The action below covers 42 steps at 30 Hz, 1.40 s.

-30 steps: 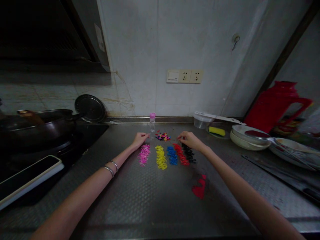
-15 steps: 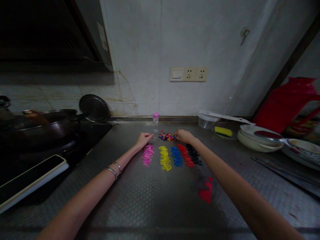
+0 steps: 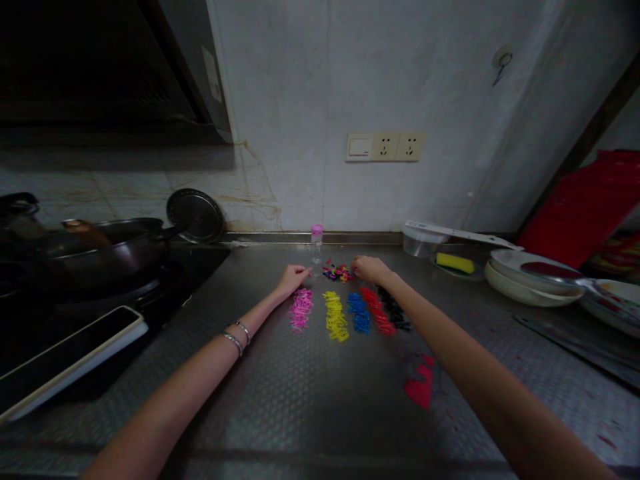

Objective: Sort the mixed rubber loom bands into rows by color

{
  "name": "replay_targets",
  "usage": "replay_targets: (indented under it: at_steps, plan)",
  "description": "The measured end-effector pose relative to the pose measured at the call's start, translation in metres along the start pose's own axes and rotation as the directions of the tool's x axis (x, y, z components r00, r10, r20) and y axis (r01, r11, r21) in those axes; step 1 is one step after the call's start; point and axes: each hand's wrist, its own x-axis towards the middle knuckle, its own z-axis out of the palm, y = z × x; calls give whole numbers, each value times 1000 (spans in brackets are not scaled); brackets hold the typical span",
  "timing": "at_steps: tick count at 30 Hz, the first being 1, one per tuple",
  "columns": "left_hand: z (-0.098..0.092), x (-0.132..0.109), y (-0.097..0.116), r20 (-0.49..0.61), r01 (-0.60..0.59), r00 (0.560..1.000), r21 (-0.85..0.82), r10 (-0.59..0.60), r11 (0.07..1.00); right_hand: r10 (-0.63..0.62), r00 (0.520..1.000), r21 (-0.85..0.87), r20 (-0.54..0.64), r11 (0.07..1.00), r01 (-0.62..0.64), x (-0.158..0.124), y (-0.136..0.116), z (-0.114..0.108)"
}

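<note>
My left hand (image 3: 294, 279) is closed in a pinch just above the pink bands (image 3: 301, 310); what its fingertips hold is too small to name. My right hand (image 3: 371, 269) is closed at the right edge of a small mixed-colour pile (image 3: 337, 271), its fingertips partly hidden. Nearer to me lie separate groups of yellow bands (image 3: 335, 317), blue bands (image 3: 359, 313), red bands (image 3: 378, 311) and black bands (image 3: 395, 309), the last partly behind my right arm. A clear bottle with a pink cap (image 3: 317, 244) stands upright behind the mixed pile.
On the left are a pan (image 3: 117, 250), a round lid (image 3: 195, 215) and a white-edged device (image 3: 70, 363). To the right sit a plastic cup (image 3: 420, 241), a yellow sponge (image 3: 455, 263), stacked bowls (image 3: 530, 287) and a knife (image 3: 575, 347).
The whole view has shifted slightly, so things appear a little further right. Both hands keep nearly the same places beside the mixed pile.
</note>
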Motion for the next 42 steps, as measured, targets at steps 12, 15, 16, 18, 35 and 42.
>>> replay_targets:
  at_steps: [12, 15, 16, 18, 35, 42]
  plan:
    - [0, -1, 3, -7, 19, 1000, -3, -19, 1000, -26, 991, 174, -129, 984, 49, -49, -4, -7]
    - [0, -2, 5, -3, 13, 1000, -4, -13, 1000, -53, 989, 212, -138, 974, 82, -63, -13, -8]
    - [0, -3, 5, -3, 11, 1000, -1, -11, 1000, -64, 989, 222, -133, 971, 92, -67, -16, -9]
    - [-1, -3, 7, -5, 7, 1000, 7, -7, 1000, -81, 990, 236, -114, 966, 106, -73, -22, -10]
    - [-2, -5, 13, 11, 10, 1000, 31, -11, 999, -56, 987, 279, -150, 955, 97, -85, -24, -7]
    - [7, 12, 22, -7, 29, 1000, 228, -28, 973, -24, 982, 324, -186, 942, 84, -90, -19, -8]
